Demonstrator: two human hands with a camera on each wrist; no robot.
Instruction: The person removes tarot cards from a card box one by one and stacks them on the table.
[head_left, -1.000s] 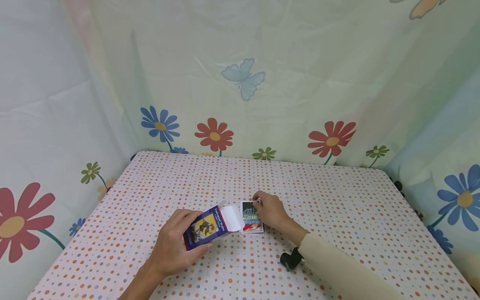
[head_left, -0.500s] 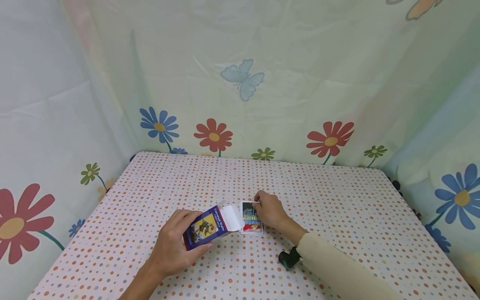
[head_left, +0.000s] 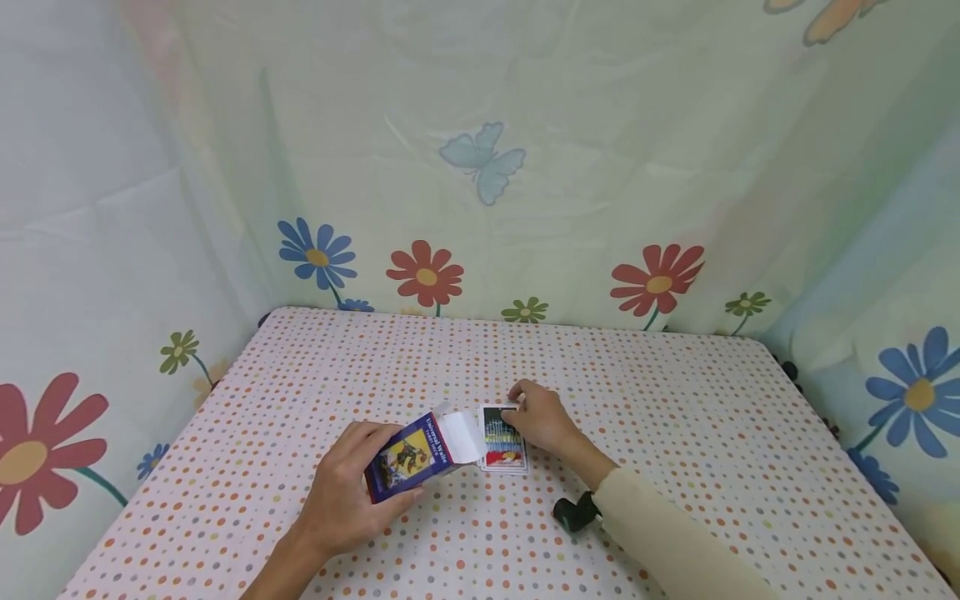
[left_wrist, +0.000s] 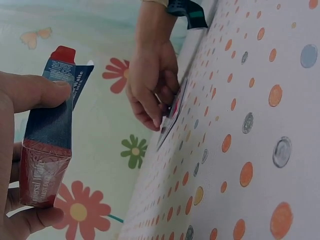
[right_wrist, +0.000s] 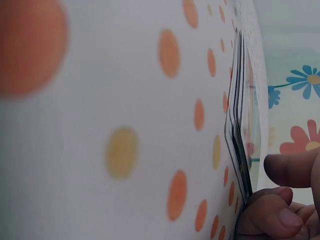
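Note:
My left hand (head_left: 348, 492) grips a dark blue tarot card box (head_left: 408, 457), its white top flap open and tilted to the right. In the left wrist view the box (left_wrist: 49, 130) shows its side, with a thumb across it. Right of the flap, a small stack of tarot cards (head_left: 501, 450) lies face up on the table, partly under my right hand (head_left: 543, 417). The thumb is over the top card and the curled fingers are at the stack's far edge. In the right wrist view, slightly uneven card edges (right_wrist: 235, 110) run up to the fingertips.
A polka-dotted cloth (head_left: 360, 358) covers the table. A black strap-like device (head_left: 576, 512) hangs by my right cuff. Behind stands a curtain (head_left: 577, 208) printed with flowers and butterflies.
My right fingers have shifted slightly at the stack's far edge, with the thumb now lower over the top card. The left hand and the box stay almost still.

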